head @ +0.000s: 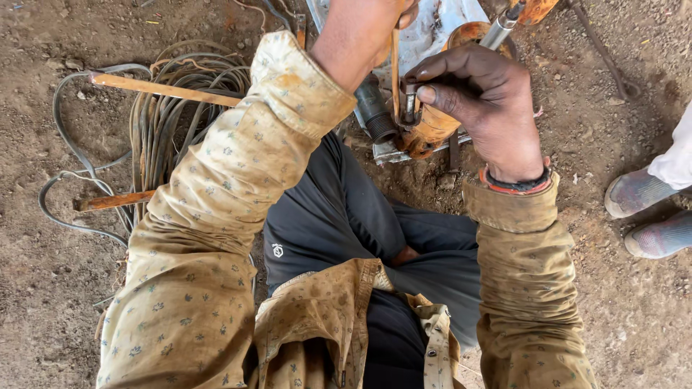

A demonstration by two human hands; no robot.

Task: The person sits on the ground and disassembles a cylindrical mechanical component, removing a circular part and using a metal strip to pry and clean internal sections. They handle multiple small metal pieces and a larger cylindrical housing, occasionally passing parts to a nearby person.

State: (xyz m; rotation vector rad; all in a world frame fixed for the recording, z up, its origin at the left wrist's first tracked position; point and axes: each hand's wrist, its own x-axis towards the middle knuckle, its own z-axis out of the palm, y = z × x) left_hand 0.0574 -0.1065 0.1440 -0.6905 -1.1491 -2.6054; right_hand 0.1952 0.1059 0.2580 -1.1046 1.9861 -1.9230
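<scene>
My right hand [481, 101] pinches a small metal bolt-like piece [409, 103] against an orange, rusty cylindrical part [437, 124] lying on a pale metal plate [425, 36]. My left hand [364, 32] reaches up over the same part; its fingers run out of the top edge, closed around a thin orange rod [395, 68]. A dark threaded pipe end [376, 115] sticks out just left of the orange part. A shiny steel shaft [499, 30] rises at the top right of it. I sit cross-legged in dark trousers.
A coil of grey cables [166, 108] lies on the dirt floor at left, with rusty flat bars [162, 90] across it. Another person's feet in dusty shoes [638, 194] stand at the right edge. A metal hook rod [609, 61] lies at top right.
</scene>
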